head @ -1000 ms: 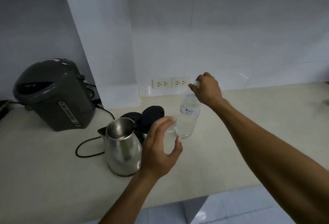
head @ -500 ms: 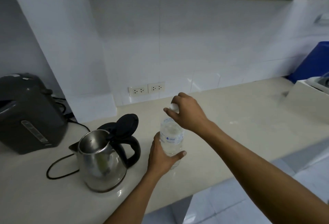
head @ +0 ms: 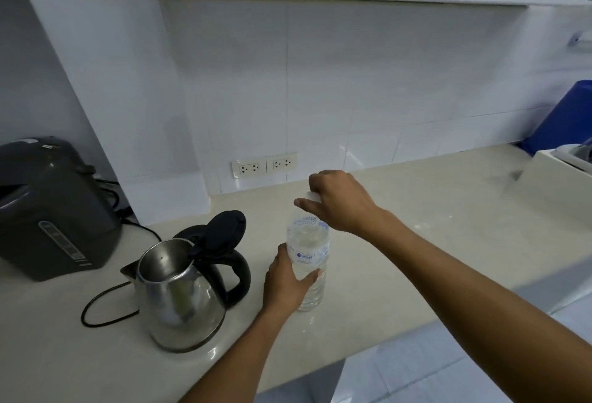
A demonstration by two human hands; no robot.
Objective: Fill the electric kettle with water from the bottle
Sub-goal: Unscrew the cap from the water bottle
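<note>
A clear plastic water bottle [head: 309,244] stands upright on the beige counter [head: 416,242], right of the kettle. My left hand [head: 285,280] wraps around the bottle's lower body. My right hand [head: 339,200] grips its white cap [head: 312,196] from above. The steel electric kettle [head: 179,293] sits to the left, its black lid [head: 226,231] flipped up and its mouth open; a black handle faces the bottle.
A dark grey water boiler [head: 48,210] stands at the far left, with black cords trailing around the kettle. Two wall sockets [head: 264,165] sit on the tiled wall behind. A blue object [head: 563,120] and a white basin edge are at the far right. The counter's front edge runs close below my arms.
My left hand went from hovering open near the bottle to gripping its body. The right hand stays on the cap. The view shifted, so the kettle and bottle appear lower.
</note>
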